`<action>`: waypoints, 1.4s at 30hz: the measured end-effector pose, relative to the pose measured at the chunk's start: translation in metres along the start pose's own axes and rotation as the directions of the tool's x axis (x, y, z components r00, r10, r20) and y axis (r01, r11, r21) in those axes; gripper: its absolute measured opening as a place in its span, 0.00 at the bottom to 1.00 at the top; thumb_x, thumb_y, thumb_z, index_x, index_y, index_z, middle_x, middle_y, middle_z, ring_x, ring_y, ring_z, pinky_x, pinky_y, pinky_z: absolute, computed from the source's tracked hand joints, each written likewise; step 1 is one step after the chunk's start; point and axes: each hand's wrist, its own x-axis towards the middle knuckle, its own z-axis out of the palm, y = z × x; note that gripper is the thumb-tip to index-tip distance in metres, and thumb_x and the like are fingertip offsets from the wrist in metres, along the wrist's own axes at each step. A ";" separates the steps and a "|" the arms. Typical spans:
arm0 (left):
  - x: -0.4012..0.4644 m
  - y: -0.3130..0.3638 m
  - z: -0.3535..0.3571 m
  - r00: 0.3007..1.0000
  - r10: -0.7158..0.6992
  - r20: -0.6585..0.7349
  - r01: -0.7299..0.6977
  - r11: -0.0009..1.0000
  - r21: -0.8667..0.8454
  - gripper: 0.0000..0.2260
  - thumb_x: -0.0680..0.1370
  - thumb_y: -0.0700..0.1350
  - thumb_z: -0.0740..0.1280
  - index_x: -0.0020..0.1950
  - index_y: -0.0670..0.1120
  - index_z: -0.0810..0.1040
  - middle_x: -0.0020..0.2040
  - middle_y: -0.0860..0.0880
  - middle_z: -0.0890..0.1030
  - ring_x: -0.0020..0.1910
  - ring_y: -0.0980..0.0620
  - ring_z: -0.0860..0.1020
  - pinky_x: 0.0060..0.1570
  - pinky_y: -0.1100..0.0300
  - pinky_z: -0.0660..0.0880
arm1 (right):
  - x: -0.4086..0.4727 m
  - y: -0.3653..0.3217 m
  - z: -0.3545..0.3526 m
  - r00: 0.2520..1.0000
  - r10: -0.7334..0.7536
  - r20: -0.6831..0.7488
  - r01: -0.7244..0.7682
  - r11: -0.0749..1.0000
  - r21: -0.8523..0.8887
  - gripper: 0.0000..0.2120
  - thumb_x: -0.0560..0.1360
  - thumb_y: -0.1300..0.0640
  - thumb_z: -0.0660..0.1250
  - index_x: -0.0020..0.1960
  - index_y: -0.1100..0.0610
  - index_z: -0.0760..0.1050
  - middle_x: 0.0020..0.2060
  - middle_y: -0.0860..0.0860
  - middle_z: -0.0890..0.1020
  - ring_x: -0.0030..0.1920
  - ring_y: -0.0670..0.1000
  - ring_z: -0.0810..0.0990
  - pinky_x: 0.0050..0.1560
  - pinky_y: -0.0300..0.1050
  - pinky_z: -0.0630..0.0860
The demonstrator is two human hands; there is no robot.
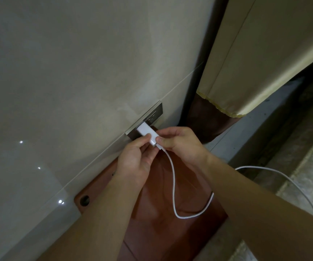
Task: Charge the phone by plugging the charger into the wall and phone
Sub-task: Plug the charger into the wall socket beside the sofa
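Observation:
A white charger block sits against the grey wall socket on the glossy beige wall. My left hand pinches the block's near end from the left. My right hand pinches the cable plug at the block's rear end. The white cable hangs down in a loop, then runs off to the right over the floor. No phone is in view. Whether the block's prongs are inside the socket is hidden.
A reddish-brown wooden tabletop with a round cable hole lies below my hands against the wall. A beige curtain with a brown hem hangs at the right. Patterned floor lies further right.

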 end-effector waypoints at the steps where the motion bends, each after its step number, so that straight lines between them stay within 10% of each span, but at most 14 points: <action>1: 0.000 0.001 0.001 1.000 -0.001 0.004 0.001 1.000 0.024 0.04 0.78 0.32 0.66 0.48 0.34 0.81 0.40 0.39 0.87 0.40 0.47 0.87 0.41 0.55 0.85 | -0.001 -0.001 0.000 1.000 0.004 -0.005 -0.004 1.000 -0.009 0.10 0.71 0.62 0.75 0.51 0.55 0.83 0.44 0.54 0.87 0.45 0.51 0.87 0.48 0.42 0.83; 6: -0.007 0.007 0.000 1.000 -0.016 -0.019 0.019 0.979 0.205 0.05 0.79 0.35 0.66 0.52 0.38 0.81 0.48 0.40 0.86 0.49 0.47 0.85 0.44 0.54 0.84 | -0.014 -0.012 0.003 0.998 0.033 -0.051 -0.038 0.996 -0.085 0.18 0.71 0.62 0.75 0.60 0.59 0.81 0.49 0.55 0.86 0.49 0.52 0.85 0.54 0.47 0.81; 12: -0.032 0.007 -0.001 0.995 -0.017 -0.100 0.051 0.938 0.343 0.06 0.78 0.42 0.69 0.55 0.46 0.80 0.59 0.43 0.79 0.63 0.44 0.74 0.44 0.52 0.79 | -0.034 -0.025 -0.009 0.997 -0.026 -0.072 0.015 0.988 -0.155 0.08 0.73 0.61 0.73 0.50 0.51 0.81 0.41 0.44 0.83 0.35 0.37 0.83 0.33 0.28 0.75; 17: -0.059 0.003 0.003 0.989 0.072 -0.127 -0.007 0.890 0.456 0.01 0.79 0.45 0.68 0.49 0.49 0.80 0.52 0.47 0.80 0.53 0.49 0.78 0.42 0.51 0.79 | -0.062 -0.030 -0.011 0.989 -0.105 -0.100 0.063 0.930 -0.361 0.18 0.78 0.56 0.67 0.67 0.55 0.76 0.60 0.48 0.81 0.57 0.45 0.78 0.59 0.41 0.73; 23: -0.101 -0.003 0.006 0.970 0.209 -0.128 -0.107 0.831 0.546 0.06 0.79 0.45 0.68 0.55 0.48 0.80 0.53 0.47 0.81 0.53 0.50 0.80 0.39 0.54 0.78 | -0.106 -0.034 -0.021 0.988 -0.118 -0.104 0.066 0.910 -0.410 0.20 0.79 0.56 0.65 0.70 0.55 0.73 0.64 0.52 0.80 0.63 0.50 0.78 0.67 0.49 0.73; 31: -0.168 -0.036 0.025 0.971 0.230 -0.066 -0.143 0.778 0.611 0.11 0.77 0.40 0.71 0.59 0.46 0.79 0.40 0.50 0.85 0.41 0.54 0.83 0.39 0.55 0.79 | -0.178 -0.030 -0.065 0.980 -0.085 -0.181 0.019 0.942 -0.335 0.19 0.77 0.55 0.68 0.68 0.54 0.75 0.60 0.50 0.81 0.58 0.49 0.80 0.58 0.43 0.76; 35: -0.201 -0.065 0.041 0.979 0.204 0.003 -0.155 0.735 0.660 0.10 0.76 0.40 0.72 0.57 0.48 0.80 0.50 0.46 0.83 0.49 0.49 0.82 0.41 0.55 0.79 | -0.219 -0.021 -0.098 0.951 -0.110 -0.290 0.017 0.952 -0.306 0.16 0.74 0.55 0.71 0.62 0.53 0.80 0.48 0.45 0.83 0.50 0.46 0.82 0.50 0.37 0.74; 42: -0.249 -0.138 0.076 0.987 0.100 0.127 -0.161 0.671 0.724 0.12 0.77 0.36 0.70 0.59 0.46 0.78 0.44 0.48 0.83 0.40 0.54 0.81 0.40 0.57 0.79 | -0.288 -0.007 -0.159 0.902 -0.120 -0.415 0.010 0.966 -0.257 0.06 0.73 0.58 0.72 0.46 0.47 0.82 0.42 0.46 0.84 0.41 0.48 0.81 0.49 0.47 0.78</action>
